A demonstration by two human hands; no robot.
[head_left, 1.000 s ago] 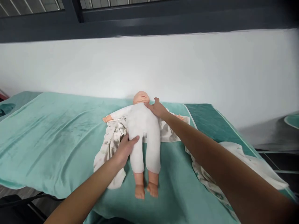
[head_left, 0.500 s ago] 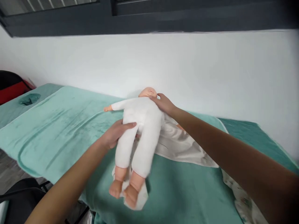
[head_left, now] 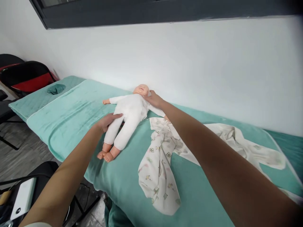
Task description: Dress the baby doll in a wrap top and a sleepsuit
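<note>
A baby doll [head_left: 132, 105] with a white cloth body lies on its back on the green bed cover, head toward the wall. My left hand [head_left: 106, 122] grips the doll at its hip and upper thigh, thumb on top. At the neck and side of the head, my right hand [head_left: 153, 99] holds the doll, its fingers partly hidden underneath. To the doll's right lies a crumpled white baby garment [head_left: 161, 170] with a small print. My right forearm covers part of the garment and the doll's hand on that side.
The green-covered bed [head_left: 68, 116] runs along a white wall [head_left: 213, 69] and has a face hole [head_left: 56, 89] at its left end. Black and red chairs [head_left: 30, 77] stand beyond that end. A white device [head_left: 23, 197] rests on a black chair at lower left.
Both hands have moved the doll left, away from the garment, and laid it down on the cover. The garment that was under and behind it now shows on the right. The view has shifted.
</note>
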